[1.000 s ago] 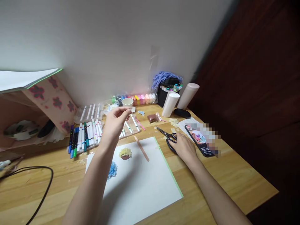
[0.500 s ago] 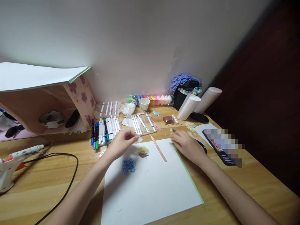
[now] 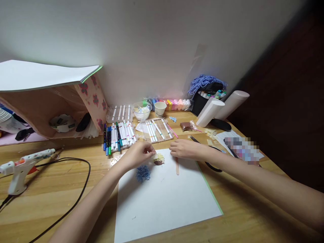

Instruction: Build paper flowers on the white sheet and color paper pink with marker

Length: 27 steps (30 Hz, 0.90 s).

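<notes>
Between the thumb and fingertips of my left hand (image 3: 139,153) is a small pale scrap, just beside a brown and fluffy yellow piece (image 3: 159,158) lying on white paper (image 3: 164,199). Below that hand, a blue fluffy clump (image 3: 143,173) rests on the same sheet. My right hand (image 3: 186,149) has its fingers closed over the upper end of a wooden craft stick (image 3: 177,167), whose top is hidden under them. Scissors (image 3: 194,139) lie partly beneath my right forearm.
A glue gun (image 3: 21,170) with a black cord lies at left, near a pink box (image 3: 91,101). Markers (image 3: 118,135), a glass bowl (image 3: 142,112), a paper cup (image 3: 160,108) and a brown packet (image 3: 186,126) stand behind the sheet. White cylinders (image 3: 211,111) are at right.
My right hand has moved left from beside the scissors onto the craft stick, which has swung more upright. My left hand has lowered its scrap closer to the yellow fluff. The view has shifted slightly.
</notes>
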Each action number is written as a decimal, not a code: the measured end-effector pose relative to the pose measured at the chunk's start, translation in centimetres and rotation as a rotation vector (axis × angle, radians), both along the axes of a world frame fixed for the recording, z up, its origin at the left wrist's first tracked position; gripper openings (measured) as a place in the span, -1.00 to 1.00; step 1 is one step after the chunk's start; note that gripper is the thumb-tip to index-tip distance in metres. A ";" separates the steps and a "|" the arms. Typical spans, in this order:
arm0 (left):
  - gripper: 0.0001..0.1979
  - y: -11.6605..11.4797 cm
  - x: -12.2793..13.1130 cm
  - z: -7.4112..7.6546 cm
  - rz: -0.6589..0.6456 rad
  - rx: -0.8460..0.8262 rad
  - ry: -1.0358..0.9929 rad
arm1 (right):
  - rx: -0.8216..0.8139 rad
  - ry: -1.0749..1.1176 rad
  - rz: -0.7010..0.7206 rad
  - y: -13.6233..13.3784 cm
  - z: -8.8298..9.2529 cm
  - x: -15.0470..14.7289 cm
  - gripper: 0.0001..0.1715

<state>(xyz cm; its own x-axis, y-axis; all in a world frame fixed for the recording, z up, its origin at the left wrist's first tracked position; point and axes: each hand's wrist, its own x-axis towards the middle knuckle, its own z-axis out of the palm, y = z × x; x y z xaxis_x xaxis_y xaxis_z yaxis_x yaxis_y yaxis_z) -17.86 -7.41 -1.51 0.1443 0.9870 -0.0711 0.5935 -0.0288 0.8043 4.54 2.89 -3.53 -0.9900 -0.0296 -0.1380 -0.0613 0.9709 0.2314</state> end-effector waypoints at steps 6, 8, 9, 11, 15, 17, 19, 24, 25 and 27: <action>-0.84 0.0 1.1 -0.8 -0.031 0.044 -0.022 | -0.080 -0.035 -0.135 -0.6 0.2 1.2 -0.81; -0.84 -0.1 1.4 -1.2 -0.051 0.029 -0.001 | -0.149 0.118 -0.161 -1.1 -0.1 1.9 -0.79; -0.84 -0.2 1.6 -1.4 -0.064 0.021 0.014 | -0.208 0.249 -0.199 -1.6 -0.4 2.2 -0.78; -0.83 -0.2 1.8 -1.7 -0.090 0.013 0.042 | -0.388 0.586 -0.347 -3.0 -1.2 2.4 -0.78; -0.82 -0.3 2.2 -2.4 -0.113 0.028 0.066 | -1.002 1.129 -0.692 -6.3 -3.4 1.9 -0.87; -0.82 -0.3 2.3 -2.6 -0.112 0.041 0.072 | -1.254 1.129 -0.719 -7.3 -4.4 1.5 -0.92; -0.82 -0.3 2.4 -2.7 -0.119 0.048 0.090 | -1.397 1.093 -0.729 -7.9 -5.0 1.1 -0.95; -0.84 -0.4 2.6 -2.8 -0.143 0.048 0.183 | -1.478 1.010 -0.786 -8.3 -5.7 0.9 -0.94; -0.84 -0.4 2.6 -2.7 -0.148 0.044 0.199 | -1.459 0.987 -0.795 -8.4 -5.8 0.8 -0.94; -0.85 -0.4 2.7 -2.7 -0.157 0.040 0.225 | -1.409 0.949 -0.812 -8.5 -5.6 0.8 -0.96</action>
